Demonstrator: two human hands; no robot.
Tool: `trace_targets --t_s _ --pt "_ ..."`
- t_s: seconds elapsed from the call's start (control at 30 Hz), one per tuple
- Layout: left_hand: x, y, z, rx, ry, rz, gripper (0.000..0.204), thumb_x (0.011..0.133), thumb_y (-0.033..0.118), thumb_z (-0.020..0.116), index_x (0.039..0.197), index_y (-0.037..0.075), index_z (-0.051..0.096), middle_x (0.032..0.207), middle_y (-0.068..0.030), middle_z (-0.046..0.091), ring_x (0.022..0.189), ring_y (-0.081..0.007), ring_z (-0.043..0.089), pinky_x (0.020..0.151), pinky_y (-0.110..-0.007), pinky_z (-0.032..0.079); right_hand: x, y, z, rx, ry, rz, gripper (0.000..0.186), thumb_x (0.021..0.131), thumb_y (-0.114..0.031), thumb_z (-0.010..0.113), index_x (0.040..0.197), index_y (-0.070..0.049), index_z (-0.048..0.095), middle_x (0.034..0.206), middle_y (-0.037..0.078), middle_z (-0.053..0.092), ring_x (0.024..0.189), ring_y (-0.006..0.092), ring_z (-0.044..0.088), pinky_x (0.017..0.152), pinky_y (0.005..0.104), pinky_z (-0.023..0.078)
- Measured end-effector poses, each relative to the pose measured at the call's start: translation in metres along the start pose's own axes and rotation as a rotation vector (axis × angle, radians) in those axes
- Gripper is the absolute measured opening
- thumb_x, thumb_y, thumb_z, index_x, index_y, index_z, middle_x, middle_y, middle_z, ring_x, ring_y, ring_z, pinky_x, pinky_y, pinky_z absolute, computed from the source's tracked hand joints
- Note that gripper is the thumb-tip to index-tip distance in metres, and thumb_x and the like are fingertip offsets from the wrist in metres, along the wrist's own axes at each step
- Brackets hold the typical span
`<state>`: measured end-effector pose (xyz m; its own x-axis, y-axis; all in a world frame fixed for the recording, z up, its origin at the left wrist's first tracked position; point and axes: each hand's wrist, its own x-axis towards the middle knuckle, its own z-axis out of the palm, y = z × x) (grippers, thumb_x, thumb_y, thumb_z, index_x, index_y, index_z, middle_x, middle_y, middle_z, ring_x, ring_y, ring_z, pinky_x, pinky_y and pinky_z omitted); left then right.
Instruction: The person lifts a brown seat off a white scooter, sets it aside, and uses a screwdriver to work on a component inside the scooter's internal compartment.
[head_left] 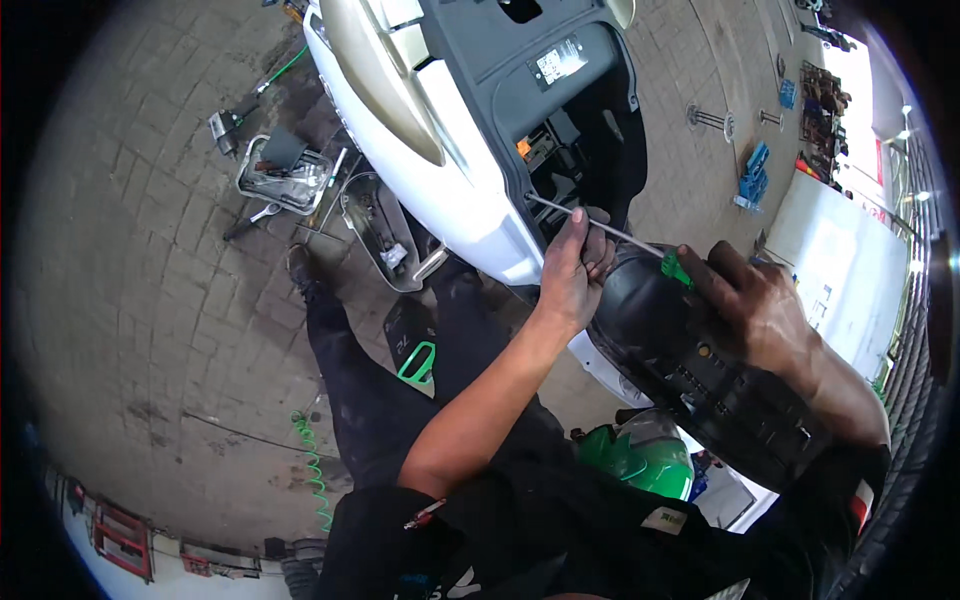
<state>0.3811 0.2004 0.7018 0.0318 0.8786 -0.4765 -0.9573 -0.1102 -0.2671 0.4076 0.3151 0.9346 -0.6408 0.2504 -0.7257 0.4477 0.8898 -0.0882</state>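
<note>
My left hand (575, 270) is closed around the long metal shaft of a screwdriver (630, 238), whose tip reaches the dark inner edge of a white scooter body (450, 210). My right hand (745, 295) grips the green handle (675, 268). Beside the tip is an open dark compartment (560, 170) with an orange part inside. Below my hands lies the black underside of a raised seat (650, 330), with small fittings along it. A grey plastic panel (520, 70) with a label covers the upper part of the body.
Left of the scooter stand a metal tray of tools (300, 190), an oblong tray (372, 235) and a tool (225, 130) on a green hose. My legs are below. A green helmet (650, 455) is at bottom right. Blue tools (752, 175) and stands (710, 120) are on the paved floor at right.
</note>
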Motion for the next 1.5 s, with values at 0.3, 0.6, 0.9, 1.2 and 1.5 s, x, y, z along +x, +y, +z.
trace_targets --t_s 0.3,0.6,0.9,1.2,1.5 --pt "0.003 -0.002 -0.005 0.021 0.197 0.0 0.034 0.1 0.039 0.061 0.091 0.006 0.06 0.057 0.0056 0.031 0.054 -0.0074 0.03 0.056 -0.026 0.028 0.006 -0.003 0.009 0.961 -0.096 0.734 0.036 0.099 -0.025 0.06 0.125 0.0 0.059 0.102 0.014 0.067 0.082 0.0215 0.069 0.072 0.0345 0.054" --pt "0.004 0.006 0.022 0.169 0.4 0.055 0.038 0.094 0.041 0.07 0.072 0.013 0.056 0.06 0.0056 0.042 0.055 -0.0062 0.037 0.053 -0.026 0.028 0.016 -0.024 -0.013 0.437 0.017 0.63 0.042 0.082 -0.005 0.075 0.118 0.0 0.056 0.109 0.014 0.062 0.097 0.0249 0.066 0.09 0.0365 0.051" --pt "0.004 0.008 -0.04 0.412 0.167 0.267 0.027 0.095 0.031 0.07 0.09 0.005 0.064 0.064 0.006 0.048 0.058 -0.0026 0.04 0.051 -0.024 0.03 0.016 -0.018 -0.006 0.713 0.074 0.987 0.04 0.099 -0.041 0.058 0.099 -0.001 0.064 0.074 0.003 0.062 0.061 0.0067 0.054 0.049 0.0227 0.04" --pt "-0.027 0.034 -0.07 0.798 0.222 0.393 0.057 0.093 0.014 0.07 0.144 0.005 0.046 0.056 0.0061 0.04 0.053 -0.0038 0.034 0.051 -0.023 0.028 0.008 0.007 0.024 0.917 0.563 0.589 0.037 0.095 -0.025 0.06 0.121 0.0 0.051 0.097 0.007 0.056 0.085 0.0161 0.058 0.071 0.0309 0.049" --pt "-0.006 0.055 -0.075 0.964 0.405 0.471 0.03 0.084 0.014 0.08 0.106 0.003 0.062 0.061 0.0099 0.036 0.056 -0.0019 0.032 0.05 -0.022 0.025 0.078 0.007 0.108 1.406 1.579 0.058 0.031 0.105 -0.034 0.046 0.122 -0.01 0.056 0.108 0.01 0.064 0.108 0.028 0.06 0.098 0.0485 0.048"
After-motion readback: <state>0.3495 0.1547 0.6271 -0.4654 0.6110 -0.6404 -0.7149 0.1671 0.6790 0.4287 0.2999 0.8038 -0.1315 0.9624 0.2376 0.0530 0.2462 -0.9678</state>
